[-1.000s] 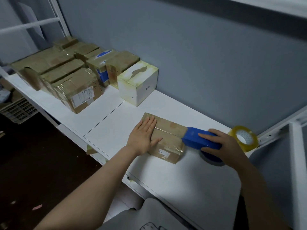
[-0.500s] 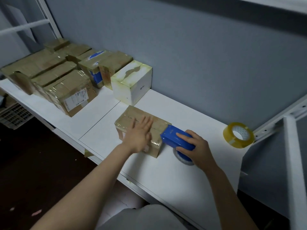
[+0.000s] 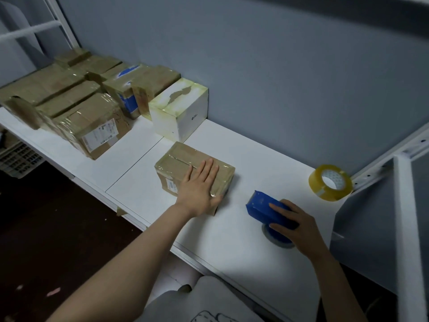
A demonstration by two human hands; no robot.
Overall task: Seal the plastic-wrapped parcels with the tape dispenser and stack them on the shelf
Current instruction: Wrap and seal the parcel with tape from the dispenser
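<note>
A small brown parcel (image 3: 178, 161) wrapped in clear plastic lies on the white shelf (image 3: 232, 240), just in front of a white box (image 3: 183, 112). My left hand (image 3: 199, 189) lies flat on the parcel's top and near side, fingers straight. To its right my right hand (image 3: 294, 223) grips the blue tape dispenser (image 3: 262, 205), which stands on the shelf, a short gap away from the parcel.
Several wrapped brown parcels (image 3: 92, 126) are stacked along the shelf's left end against the grey wall. A spare roll of clear tape (image 3: 330, 182) stands at the back right by a white metal frame (image 3: 404, 228). A plastic crate (image 3: 16, 156) sits below left.
The dispenser has come off the parcel's right end and moved right, leaving a gap. My left hand has slid the parcel left towards the white box.
</note>
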